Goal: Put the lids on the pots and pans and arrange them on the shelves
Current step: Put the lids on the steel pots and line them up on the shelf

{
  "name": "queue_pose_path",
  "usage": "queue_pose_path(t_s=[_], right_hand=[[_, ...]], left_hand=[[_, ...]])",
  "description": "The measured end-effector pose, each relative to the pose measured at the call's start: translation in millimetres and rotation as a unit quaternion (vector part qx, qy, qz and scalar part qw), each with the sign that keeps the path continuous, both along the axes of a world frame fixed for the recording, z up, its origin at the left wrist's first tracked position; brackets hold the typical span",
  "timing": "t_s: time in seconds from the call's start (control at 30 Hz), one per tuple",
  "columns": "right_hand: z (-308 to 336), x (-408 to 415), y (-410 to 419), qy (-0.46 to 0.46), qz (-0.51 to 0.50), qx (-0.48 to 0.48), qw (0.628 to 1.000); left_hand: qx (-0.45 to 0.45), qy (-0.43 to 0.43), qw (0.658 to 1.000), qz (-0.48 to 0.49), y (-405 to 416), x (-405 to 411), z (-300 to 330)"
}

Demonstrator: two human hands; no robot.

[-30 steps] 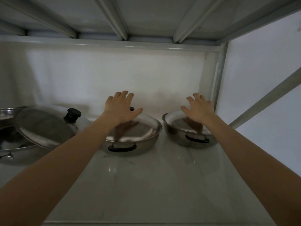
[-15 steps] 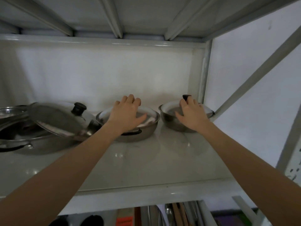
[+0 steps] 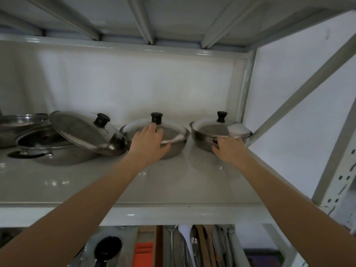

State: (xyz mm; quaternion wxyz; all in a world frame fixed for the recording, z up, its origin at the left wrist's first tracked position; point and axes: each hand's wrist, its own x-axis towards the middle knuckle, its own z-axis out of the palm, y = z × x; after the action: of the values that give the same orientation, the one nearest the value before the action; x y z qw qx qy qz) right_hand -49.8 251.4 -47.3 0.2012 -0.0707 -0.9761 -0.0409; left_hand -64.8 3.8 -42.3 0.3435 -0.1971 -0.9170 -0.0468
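Note:
Two lidded steel pans stand at the back of a white shelf (image 3: 173,185). My left hand (image 3: 149,140) lies on the near rim and lid of the middle pan (image 3: 177,147), fingers spread just below its black knob (image 3: 156,117). My right hand (image 3: 227,149) covers the front handle of the right pan (image 3: 202,139), whose lid (image 3: 219,129) sits flat with a black knob on top. Whether the right fingers grip the handle is hidden. Further left, a larger pot (image 3: 54,153) has its glass lid (image 3: 84,132) tilted, leaning on the rim.
Another steel pan (image 3: 19,126) sits behind the large pot at the far left. A white upright post (image 3: 242,89) and a diagonal brace (image 3: 300,87) close off the right side. Below the shelf, utensils (image 3: 185,245) and an orange item (image 3: 144,253) lie on a lower level.
My view has pulled back and down, showing the shelf's front edge and the level below. Both hands slid from the lid tops toward the pans' near rims; both knobs now show.

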Motion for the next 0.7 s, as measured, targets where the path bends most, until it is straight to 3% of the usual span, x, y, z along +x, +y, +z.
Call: queue_pose_path(t_s=[0.1,0.4,0.7], right_hand=[[-7,-1,4,0.026,0.011,-0.028,0.999],[-11,13,6,0.044,0.045,-0.073,0.995],[-10,38,5,0.026,0.048,-0.082,0.995]], left_hand=[[-0.006,0.041,0.999,-0.028,-2,3,-8],[-0.086,-0.039,0.995,0.042,3,10,-17],[-0.062,-0.086,0.994,0.027,1,13,-22]])
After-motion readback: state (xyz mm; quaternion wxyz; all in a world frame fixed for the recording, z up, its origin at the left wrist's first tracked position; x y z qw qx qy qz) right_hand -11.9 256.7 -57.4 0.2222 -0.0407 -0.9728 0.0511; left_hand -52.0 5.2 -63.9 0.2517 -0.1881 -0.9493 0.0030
